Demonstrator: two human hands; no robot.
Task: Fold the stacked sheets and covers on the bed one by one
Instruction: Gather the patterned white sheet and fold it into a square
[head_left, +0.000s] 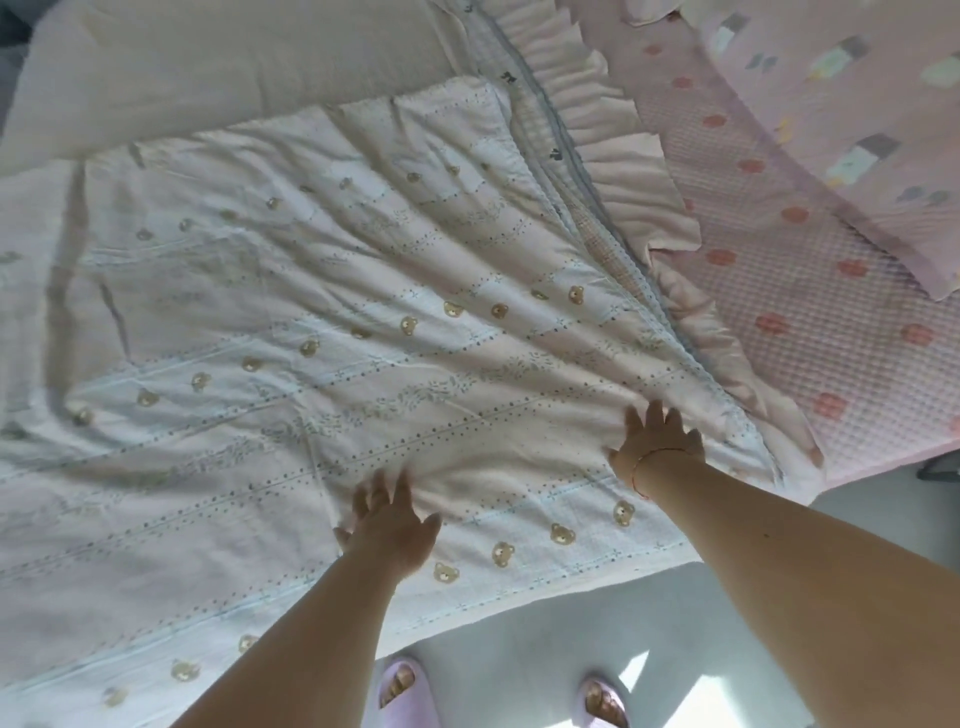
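A pale pink sheet printed with small bears and dotted stripes (322, 322) lies spread and wrinkled over the bed, its near edge hanging over the bedside. My left hand (389, 525) lies flat on it near that edge, fingers spread. My right hand (657, 441) presses flat on the sheet further right, close to its right border, with a thin red thread around the wrist. Under the sheet's right side, a cover with a pink ruffled trim (613, 156) sticks out.
A beige cover (234, 67) lies at the far left of the bed. A pink checked mattress pad with red flowers (810, 291) and a pink pillow (857, 104) fill the right. Grey floor (519, 623) and my feet in lilac slippers (397, 686) are below.
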